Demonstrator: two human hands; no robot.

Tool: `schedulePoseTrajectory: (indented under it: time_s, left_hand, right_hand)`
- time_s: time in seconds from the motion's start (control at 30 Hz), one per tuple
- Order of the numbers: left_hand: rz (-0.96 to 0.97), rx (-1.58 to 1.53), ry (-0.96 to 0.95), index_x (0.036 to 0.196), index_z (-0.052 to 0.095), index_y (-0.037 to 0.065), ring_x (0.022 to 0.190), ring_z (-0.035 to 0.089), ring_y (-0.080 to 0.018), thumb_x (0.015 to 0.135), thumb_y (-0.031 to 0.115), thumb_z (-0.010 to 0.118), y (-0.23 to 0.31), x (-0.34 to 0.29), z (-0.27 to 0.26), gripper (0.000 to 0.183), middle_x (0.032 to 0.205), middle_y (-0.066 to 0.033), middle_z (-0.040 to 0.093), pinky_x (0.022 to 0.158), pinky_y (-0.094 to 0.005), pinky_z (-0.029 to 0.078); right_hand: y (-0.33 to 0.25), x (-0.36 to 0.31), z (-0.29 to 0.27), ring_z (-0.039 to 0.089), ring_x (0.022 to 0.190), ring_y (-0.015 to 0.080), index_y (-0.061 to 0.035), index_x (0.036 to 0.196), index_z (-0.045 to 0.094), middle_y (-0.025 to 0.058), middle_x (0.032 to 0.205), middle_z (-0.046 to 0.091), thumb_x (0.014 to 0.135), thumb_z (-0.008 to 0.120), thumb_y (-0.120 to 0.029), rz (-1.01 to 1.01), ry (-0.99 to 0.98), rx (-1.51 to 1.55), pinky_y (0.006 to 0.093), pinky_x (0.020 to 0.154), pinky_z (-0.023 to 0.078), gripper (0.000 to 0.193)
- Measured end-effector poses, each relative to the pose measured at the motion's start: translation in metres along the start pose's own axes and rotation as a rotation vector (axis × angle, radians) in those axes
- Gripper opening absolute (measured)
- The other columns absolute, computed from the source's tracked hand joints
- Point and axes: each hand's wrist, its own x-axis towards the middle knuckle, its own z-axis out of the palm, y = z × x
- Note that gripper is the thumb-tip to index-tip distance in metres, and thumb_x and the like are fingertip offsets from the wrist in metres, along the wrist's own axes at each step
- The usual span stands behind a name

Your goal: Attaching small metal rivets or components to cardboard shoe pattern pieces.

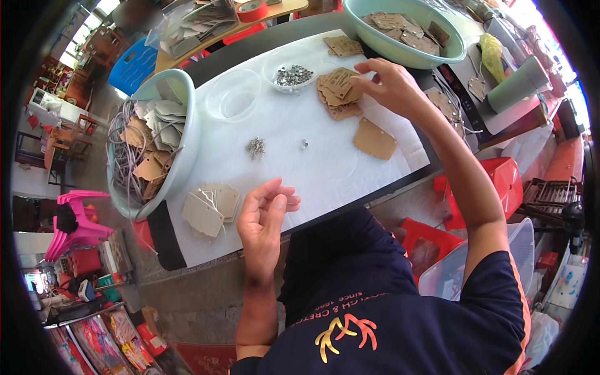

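Observation:
My right hand (392, 87) reaches to a stack of brown flat plates (339, 86) at the table's far right. Its thumb and forefinger are apart, and the thumb tip meets the top plate's edge. A single brown plate (375, 139) lies nearer to me. My left hand (265, 220) hovers over the near table edge, fingers loosely bent and apart, with nothing visible in it. Beside it, grey plates (211, 209) lie fanned in a pile. Small shiny metal pieces (255, 147) form a heap mid-table, and a few more (304, 144) lie to its right.
A clear bowl (294, 76) holds many metal pieces, next to a clear round container (232, 95). At left, a pale basin (189, 119) holds plates and grey cords. Another basin (459, 55) of brown plates stands far right. A smaller brown stack (343, 45) lies near it.

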Motion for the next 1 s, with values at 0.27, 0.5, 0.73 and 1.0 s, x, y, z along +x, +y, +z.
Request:
schedulePoseTrajectory:
  time_s: [0.27,0.5,0.73,1.0]
  left_hand:
    - [0.019,0.011,-0.001,0.119,0.054,-0.004,0.085,0.065,-0.0201,0.095,0.004,0.053,-0.002,0.000,0.002,0.026,0.099,-0.0145,0.063,0.075,-0.0334,0.056]
    - [0.031,0.002,-0.002,0.118,0.056,-0.004,0.085,0.065,-0.0202,0.095,0.004,0.053,-0.003,-0.002,-0.003,0.024,0.098,-0.0144,0.064,0.076,-0.0336,0.056]
    - [0.031,-0.074,-0.056,0.121,0.054,-0.005,0.091,0.065,-0.0196,0.097,0.006,0.051,0.001,-0.009,0.004,0.027,0.104,-0.0151,0.064,0.082,-0.0324,0.054]
    - [-0.183,-0.248,-0.193,0.125,0.049,-0.006,0.093,0.064,-0.0162,0.099,0.011,0.051,0.015,-0.039,-0.021,0.031,0.110,-0.0150,0.063,0.080,-0.0270,0.053]
  right_hand:
    - [0.016,0.028,0.016,0.060,0.100,0.0275,-0.0028,0.120,0.061,0.0159,0.105,0.063,0.074,0.078,-0.035,-0.053,0.030,-0.144,0.0365,0.088,0.046,0.058]
    - [0.005,0.011,-0.013,0.053,0.071,0.0072,-0.0052,0.103,0.066,-0.0015,0.082,0.061,0.086,0.067,-0.025,0.251,-0.086,0.493,0.0231,0.063,0.044,0.026]
    - [-0.068,-0.040,-0.024,0.049,0.064,0.0013,-0.0028,0.099,0.066,-0.0041,0.079,0.061,0.089,0.067,-0.019,0.064,-0.559,0.774,0.0183,0.052,0.038,0.019]
    - [-0.147,-0.051,0.037,0.051,0.064,0.0029,-0.0034,0.099,0.067,-0.0020,0.080,0.063,0.089,0.067,-0.011,-0.112,-0.860,0.772,0.0198,0.053,0.041,0.013]
